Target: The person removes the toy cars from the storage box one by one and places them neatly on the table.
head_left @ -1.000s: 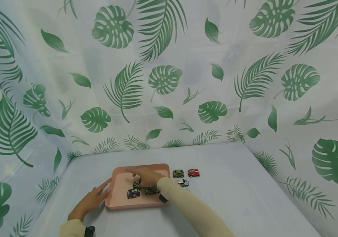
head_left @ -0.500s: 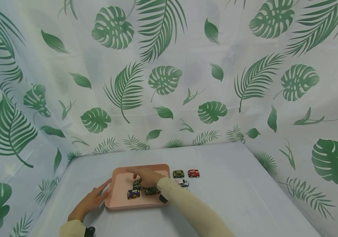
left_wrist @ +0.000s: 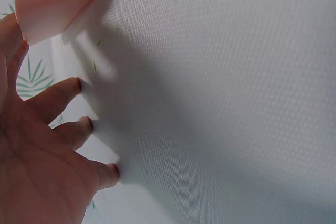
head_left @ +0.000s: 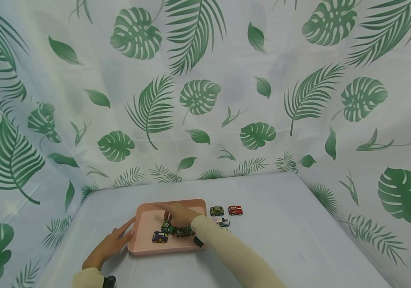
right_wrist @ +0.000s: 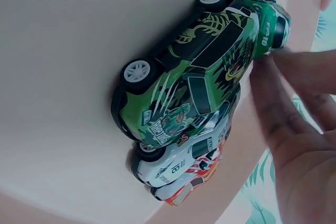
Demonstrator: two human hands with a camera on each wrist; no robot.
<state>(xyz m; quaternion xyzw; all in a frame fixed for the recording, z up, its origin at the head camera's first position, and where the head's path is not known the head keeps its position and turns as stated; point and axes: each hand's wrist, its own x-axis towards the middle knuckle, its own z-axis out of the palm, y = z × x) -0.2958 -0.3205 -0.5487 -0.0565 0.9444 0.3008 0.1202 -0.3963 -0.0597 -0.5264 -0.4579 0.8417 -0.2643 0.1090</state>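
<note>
My right hand (head_left: 178, 215) reaches over the pink tray (head_left: 144, 214). Its fingertips come together at one end of a green toy car (head_left: 168, 227), touching it. In the right wrist view these blurred fingers (right_wrist: 268, 95) meet right at that car's edge. A purple-and-yellow toy car (head_left: 160, 237) is beside it toward the tray's near side. Just to the right stands a dark green camouflage toy car (head_left: 183, 231). My left hand (head_left: 109, 242) rests at the tray's left wall with fingers spread; in the left wrist view the upper fingers touch the wall, the others stand apart.
Right of the tray, on the white tabletop (head_left: 281, 224), stand a camouflage car (head_left: 217, 211), a red car (head_left: 235, 210) and a white car (head_left: 221, 221); my right sleeve partly covers another. A leaf-printed curtain (head_left: 205, 160) encloses the table.
Inside the tray the green car has turned and shifted toward the near side under my right fingertips. The purple car has slid slightly left and nearer. The left hand stays put.
</note>
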